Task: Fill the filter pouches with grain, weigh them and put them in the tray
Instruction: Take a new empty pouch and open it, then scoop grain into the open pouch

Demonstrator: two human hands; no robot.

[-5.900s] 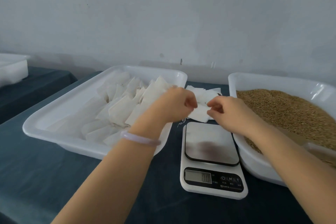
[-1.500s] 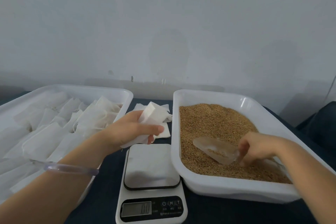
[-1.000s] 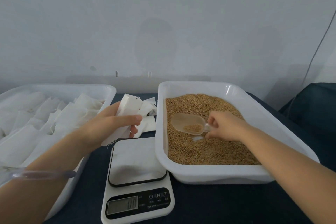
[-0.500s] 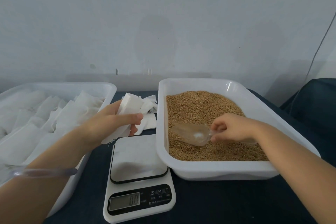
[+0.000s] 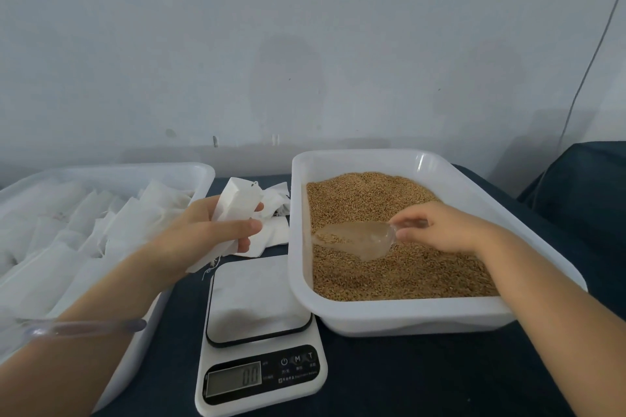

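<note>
The left hand (image 5: 206, 237) was curled round a white filter pouch (image 5: 238, 201), thumb across its front and fingers behind. It held the pouch roughly upright, above the far left corner of the scale (image 5: 261, 332). A loose thread hung from the pouch's lower end, and a clear bracelet (image 5: 84, 328) lay on that wrist.

The right hand (image 5: 437, 227) gripped the handle of a clear plastic scoop (image 5: 355, 239), its fingers curled over it. The scoop's bowl pointed left and lay low on the grain (image 5: 389, 274). Kernels showed through the clear wall, but whether they lay inside the bowl or under it could not be told.

The grain filled the white grain tray (image 5: 406, 316) on the right and was heaped higher toward the far end. The near left corner of that tray reached over the right edge of the scale. The scale stood near, between the two trays, and its display (image 5: 233, 382) read 0.0.

On the left stood a second white tray (image 5: 189, 171), where many white pouches (image 5: 84, 230) lay overlapping. A few loose flat pouches (image 5: 276, 237) lay on the table beyond the scale, between the trays and just behind the left hand.

Everything stood on a dark blue cloth (image 5: 423, 379). A pale wall (image 5: 305, 44) rose at the far side, with a thin cable (image 5: 591, 59) running down it on the right.
</note>
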